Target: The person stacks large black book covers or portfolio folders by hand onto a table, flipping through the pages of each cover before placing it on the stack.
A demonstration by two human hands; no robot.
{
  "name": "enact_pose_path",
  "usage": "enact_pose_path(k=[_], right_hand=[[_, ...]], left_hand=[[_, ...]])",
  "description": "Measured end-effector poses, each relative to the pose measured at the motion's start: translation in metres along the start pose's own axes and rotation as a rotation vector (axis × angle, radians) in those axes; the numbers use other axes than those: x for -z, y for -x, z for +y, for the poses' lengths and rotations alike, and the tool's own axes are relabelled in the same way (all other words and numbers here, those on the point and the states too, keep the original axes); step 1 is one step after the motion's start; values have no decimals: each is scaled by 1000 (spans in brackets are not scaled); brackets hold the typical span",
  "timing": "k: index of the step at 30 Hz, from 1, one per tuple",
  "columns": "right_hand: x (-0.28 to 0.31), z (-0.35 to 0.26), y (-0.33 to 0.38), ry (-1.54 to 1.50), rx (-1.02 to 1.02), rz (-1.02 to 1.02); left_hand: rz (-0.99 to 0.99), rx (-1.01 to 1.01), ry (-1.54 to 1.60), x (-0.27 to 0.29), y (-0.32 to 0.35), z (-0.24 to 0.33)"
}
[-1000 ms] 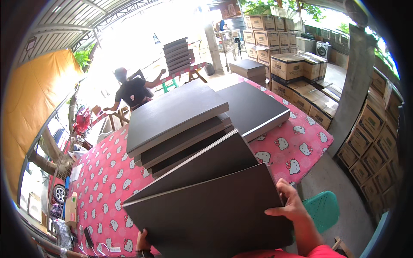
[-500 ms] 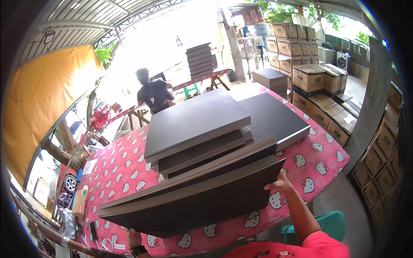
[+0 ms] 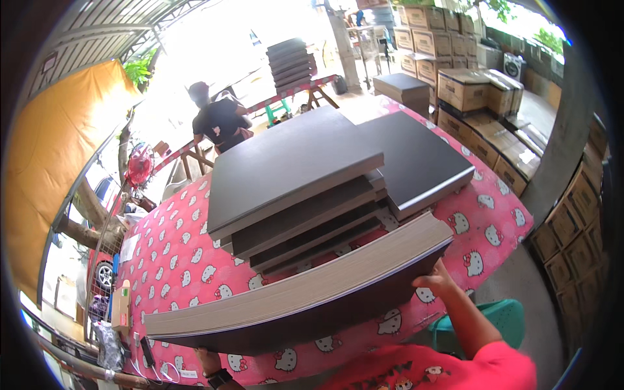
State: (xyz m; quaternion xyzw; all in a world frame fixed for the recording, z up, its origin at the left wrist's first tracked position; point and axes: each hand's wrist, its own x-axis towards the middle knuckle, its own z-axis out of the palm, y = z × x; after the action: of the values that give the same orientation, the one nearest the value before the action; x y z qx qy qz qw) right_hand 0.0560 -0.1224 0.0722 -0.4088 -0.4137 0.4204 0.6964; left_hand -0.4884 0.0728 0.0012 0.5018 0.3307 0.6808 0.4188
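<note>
While the dark-faced, pale-edged bundle (image 3: 305, 283) tilts between your hands above the near side of the pink table (image 3: 172, 279), the staggered pile (image 3: 292, 169) beyond it and the dark block (image 3: 419, 156) farther right already lie flat. Your left hand (image 3: 209, 361) grips the bundle's lower left, your right hand (image 3: 439, 281) its right end; some fingers are hidden.

We've got a metal roof (image 3: 104, 29) overhead, orange tarp (image 3: 62, 175) left, pillar (image 3: 567, 130) right, grey floor (image 3: 517, 279), pink-covered desk (image 3: 166, 286), green seat (image 3: 510, 318); daylight blows out the far side.
</note>
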Motion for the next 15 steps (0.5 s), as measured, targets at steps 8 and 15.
enact_pose_path(k=[8,15], right_hand=[[-6,9,-63,50,262,174],[28,34,-138,5,162,50]], left_hand=[[-85,88,63,-50,-54,-24],[-146,71,-56,-91,-111,-48]])
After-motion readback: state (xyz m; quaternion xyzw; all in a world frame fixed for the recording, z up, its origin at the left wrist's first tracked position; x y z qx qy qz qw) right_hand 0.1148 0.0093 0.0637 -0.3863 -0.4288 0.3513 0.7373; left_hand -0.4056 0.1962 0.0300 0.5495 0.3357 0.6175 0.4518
